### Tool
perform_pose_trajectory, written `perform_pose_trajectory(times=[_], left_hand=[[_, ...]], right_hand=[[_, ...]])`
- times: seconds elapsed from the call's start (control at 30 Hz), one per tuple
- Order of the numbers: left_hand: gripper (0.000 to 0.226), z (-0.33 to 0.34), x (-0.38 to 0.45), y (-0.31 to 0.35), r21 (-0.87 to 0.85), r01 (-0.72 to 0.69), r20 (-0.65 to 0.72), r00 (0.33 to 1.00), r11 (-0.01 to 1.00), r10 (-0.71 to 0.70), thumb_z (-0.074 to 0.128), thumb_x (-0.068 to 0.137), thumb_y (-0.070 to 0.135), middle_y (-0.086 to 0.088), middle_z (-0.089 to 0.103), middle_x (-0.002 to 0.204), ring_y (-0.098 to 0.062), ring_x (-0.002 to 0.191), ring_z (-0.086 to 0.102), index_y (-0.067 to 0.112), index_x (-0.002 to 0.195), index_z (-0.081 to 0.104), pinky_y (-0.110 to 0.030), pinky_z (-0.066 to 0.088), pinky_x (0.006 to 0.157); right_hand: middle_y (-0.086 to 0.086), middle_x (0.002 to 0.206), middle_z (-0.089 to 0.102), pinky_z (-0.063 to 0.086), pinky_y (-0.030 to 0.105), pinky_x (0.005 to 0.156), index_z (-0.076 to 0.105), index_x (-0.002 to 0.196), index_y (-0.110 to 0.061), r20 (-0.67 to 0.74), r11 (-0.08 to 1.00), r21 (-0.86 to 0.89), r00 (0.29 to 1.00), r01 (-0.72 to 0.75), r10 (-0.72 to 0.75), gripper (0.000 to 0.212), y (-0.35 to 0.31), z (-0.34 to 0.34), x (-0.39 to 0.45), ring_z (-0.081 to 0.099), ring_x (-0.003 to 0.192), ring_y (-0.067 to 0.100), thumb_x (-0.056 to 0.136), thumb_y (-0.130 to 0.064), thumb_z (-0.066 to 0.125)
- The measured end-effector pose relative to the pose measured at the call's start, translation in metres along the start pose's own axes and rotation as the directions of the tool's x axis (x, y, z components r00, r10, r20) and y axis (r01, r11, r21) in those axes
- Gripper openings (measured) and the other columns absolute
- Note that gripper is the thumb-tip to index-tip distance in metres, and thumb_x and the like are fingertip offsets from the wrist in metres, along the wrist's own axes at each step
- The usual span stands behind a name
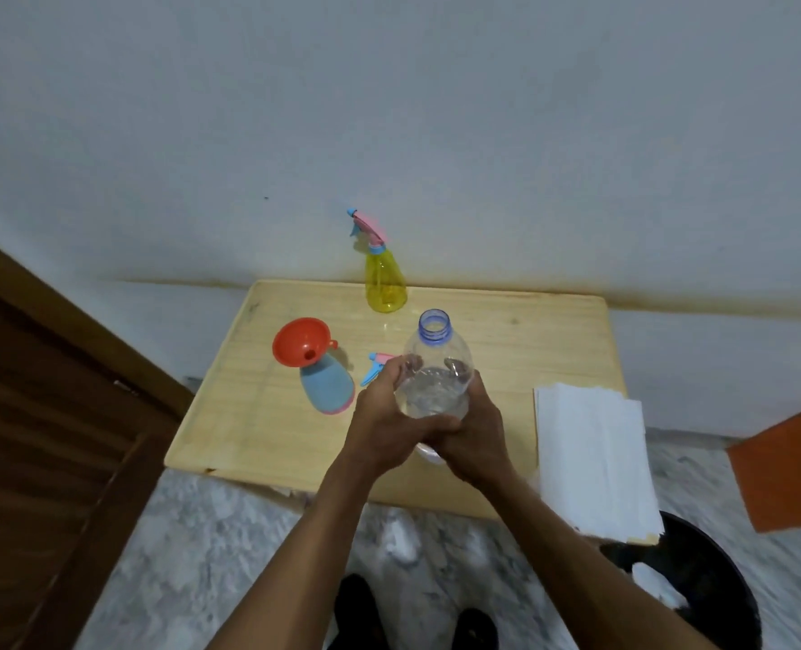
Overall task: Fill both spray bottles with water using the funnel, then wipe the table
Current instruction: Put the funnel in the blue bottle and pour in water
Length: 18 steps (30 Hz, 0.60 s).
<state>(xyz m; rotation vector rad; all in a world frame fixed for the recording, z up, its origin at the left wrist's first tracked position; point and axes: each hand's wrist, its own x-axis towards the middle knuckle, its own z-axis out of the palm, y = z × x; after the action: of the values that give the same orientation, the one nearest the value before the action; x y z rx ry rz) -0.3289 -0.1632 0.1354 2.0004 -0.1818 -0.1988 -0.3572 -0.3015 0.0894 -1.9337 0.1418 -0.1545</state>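
Both my hands clasp a clear, uncapped water bottle [437, 368] over the middle of the wooden table [257, 443]; it holds a little water low down. My left hand [384, 417] wraps its left side and my right hand [473, 433] its right side and base. To the left stands a blue spray bottle [328, 387] with a red funnel [301, 342] set in its neck. Its pink and blue spray head [378, 363] lies on the table behind my left hand. A yellow spray bottle [384, 283] with its spray head on stands at the back edge.
A stack of white paper towels [595, 457] lies on the table's right end and overhangs the front. A black round stool [698, 584] is below it, an orange object [787, 466] at far right, and a brown wooden door [51, 438] at left. The wall runs close behind the table.
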Motion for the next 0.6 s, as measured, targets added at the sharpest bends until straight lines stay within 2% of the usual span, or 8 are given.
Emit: perform_pose_trajectory(times=[0.1, 0.13, 0.2, 0.3, 0.37, 0.43, 0.5, 0.6], left_hand=[[0.117, -0.022, 0.002, 0.002, 0.055, -0.002, 0.064, 0.998, 0.998, -0.001, 0.096, 0.046, 0.052, 0.011, 0.058, 0.141, -0.004, 0.129, 0.053, 0.027, 0.147, 0.042, -0.033, 0.05, 0.105], [0.12, -0.033, 0.003, 0.003, 0.067, -0.001, 0.042, 0.999, 0.998, -0.002, 0.094, 0.048, 0.057, 0.013, 0.056, 0.143, -0.001, 0.132, 0.05, 0.028, 0.15, 0.039, -0.026, 0.047, 0.106], [0.104, -0.054, 0.002, 0.007, 0.071, -0.017, -0.092, 0.996, 0.997, 0.024, 0.091, 0.056, 0.056, 0.014, 0.061, 0.134, 0.001, 0.125, 0.054, 0.03, 0.145, 0.044, -0.016, 0.042, 0.1], [0.08, -0.091, 0.007, -0.001, 0.108, -0.052, -0.371, 0.924, 0.993, 0.089, 0.086, 0.064, 0.058, 0.009, 0.068, 0.118, -0.006, 0.109, 0.064, 0.026, 0.132, 0.058, -0.024, 0.051, 0.092], [0.083, -0.115, 0.017, -0.014, 0.147, -0.017, -0.457, 0.885, 0.989, 0.084, 0.079, 0.063, 0.066, 0.005, 0.064, 0.122, -0.012, 0.111, 0.061, 0.027, 0.132, 0.057, -0.033, 0.051, 0.093], [0.092, -0.136, 0.031, -0.029, 0.198, 0.061, -0.419, 0.907, 0.978, 0.028, 0.08, 0.063, 0.064, 0.001, 0.057, 0.133, -0.018, 0.122, 0.054, 0.025, 0.141, 0.05, -0.037, 0.047, 0.098], [0.102, -0.152, 0.046, -0.043, 0.273, 0.126, -0.3, 0.953, 0.954, -0.04, 0.086, 0.065, 0.055, -0.003, 0.046, 0.149, -0.023, 0.135, 0.045, 0.023, 0.149, 0.039, -0.04, 0.042, 0.104], [0.115, -0.164, 0.063, -0.06, 0.299, 0.146, -0.138, 0.984, 0.943, -0.109, 0.091, 0.062, 0.049, -0.004, 0.035, 0.159, -0.025, 0.143, 0.036, 0.02, 0.155, 0.029, -0.04, 0.037, 0.109]], right_hand=[[-0.008, 0.113, 0.067, 0.057, 0.025, 0.083, 0.056, 0.13, -0.015, -0.105, 0.999, 0.008, 0.993, 0.047, -0.046, 0.087, -0.003, 0.011, 0.008, 0.064, 0.1, 0.0, 0.062, -0.064, 0.079], [-0.007, 0.112, 0.067, 0.056, 0.023, 0.082, 0.056, 0.128, -0.012, -0.134, 0.998, 0.007, 0.989, 0.067, -0.066, 0.09, -0.006, 0.013, 0.01, 0.064, 0.098, 0.001, 0.06, -0.067, 0.079], [-0.007, 0.112, 0.067, 0.056, 0.022, 0.08, 0.056, 0.126, -0.01, -0.152, 0.993, -0.02, 0.982, 0.112, -0.114, 0.091, -0.011, 0.013, 0.014, 0.066, 0.097, 0.002, 0.058, -0.065, 0.084], [-0.019, 0.105, 0.065, 0.054, 0.02, 0.079, 0.056, 0.121, -0.014, -0.129, 0.994, -0.055, 0.986, 0.097, -0.104, 0.084, -0.018, 0.013, 0.024, 0.064, 0.094, -0.006, 0.054, -0.047, 0.094], [-0.021, 0.099, 0.065, 0.055, 0.026, 0.075, 0.055, 0.115, -0.02, -0.132, 0.995, -0.097, 0.99, 0.032, -0.044, 0.074, -0.028, 0.015, 0.031, 0.065, 0.091, 0.0, 0.054, -0.031, 0.096], [-0.023, 0.099, 0.064, 0.055, 0.028, 0.075, 0.052, 0.114, -0.03, -0.162, 0.993, -0.11, 0.987, -0.03, 0.012, 0.072, -0.037, 0.02, 0.035, 0.066, 0.091, 0.002, 0.055, -0.025, 0.094], [-0.026, 0.102, 0.064, 0.057, 0.029, 0.078, 0.048, 0.12, -0.037, -0.164, 0.994, -0.102, 0.986, -0.04, 0.023, 0.078, -0.043, 0.024, 0.039, 0.065, 0.094, -0.004, 0.056, -0.024, 0.092], [-0.02, 0.098, 0.07, 0.058, 0.035, 0.077, 0.045, 0.123, -0.045, -0.112, 0.982, -0.188, 0.994, -0.02, -0.002, 0.082, -0.051, 0.029, 0.047, 0.068, 0.089, 0.002, 0.055, -0.027, 0.088]])
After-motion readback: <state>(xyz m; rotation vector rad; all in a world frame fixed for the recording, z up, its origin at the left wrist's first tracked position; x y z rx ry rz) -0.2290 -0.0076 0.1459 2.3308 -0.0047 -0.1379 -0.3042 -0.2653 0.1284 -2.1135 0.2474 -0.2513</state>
